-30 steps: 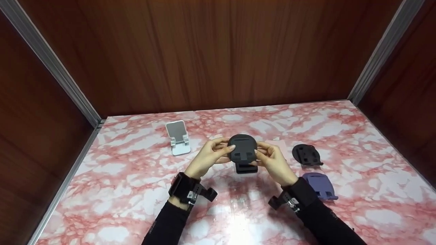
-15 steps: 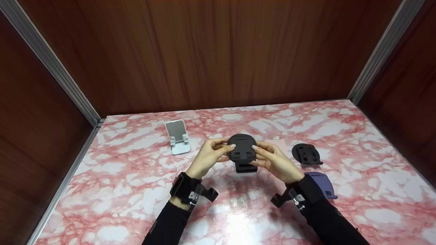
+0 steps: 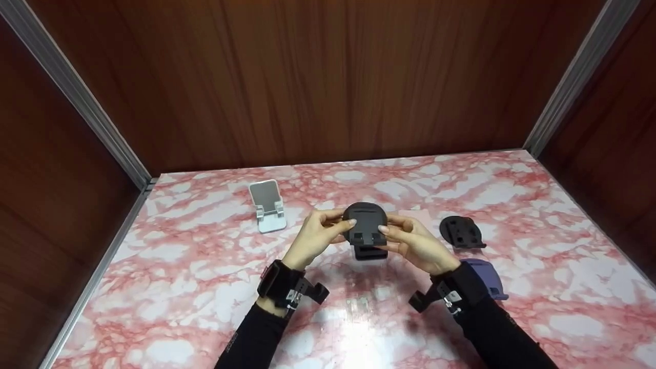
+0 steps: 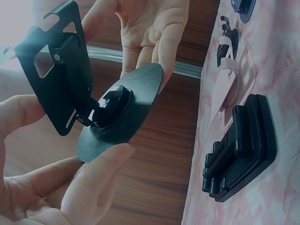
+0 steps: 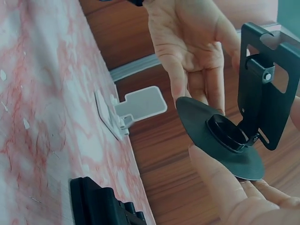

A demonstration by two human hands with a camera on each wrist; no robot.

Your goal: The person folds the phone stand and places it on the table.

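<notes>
A black metal phone stand (image 3: 365, 220) with a round base and a hinged, slotted plate is held up over the table between both hands. My left hand (image 3: 316, 234) grips its left side, with the thumb on the plate's face. From the right, my right hand (image 3: 417, 245) holds it in the same way. In the left wrist view, the slotted plate (image 4: 51, 70) stands away from the round base (image 4: 140, 103), joined by a hinged arm. Both thumbs and fingers lie at the edges. Below the held stand, a folded black phone stand (image 3: 371, 254) sits on the table.
A white phone stand (image 3: 272, 221) stands unfolded at the back left. To the right lie a black round-based stand (image 3: 463, 233) and a purple stand (image 3: 487, 277), partly behind the right wrist. A pink stand (image 4: 229, 89) is partly hidden behind the right hand. Wooden panels (image 3: 328, 82) enclose the marbled table.
My right thumb has shifted on the plate, and the right wrist has moved slightly right. The plate's lower lip now stands out further over the round base. My left hand has barely moved.
</notes>
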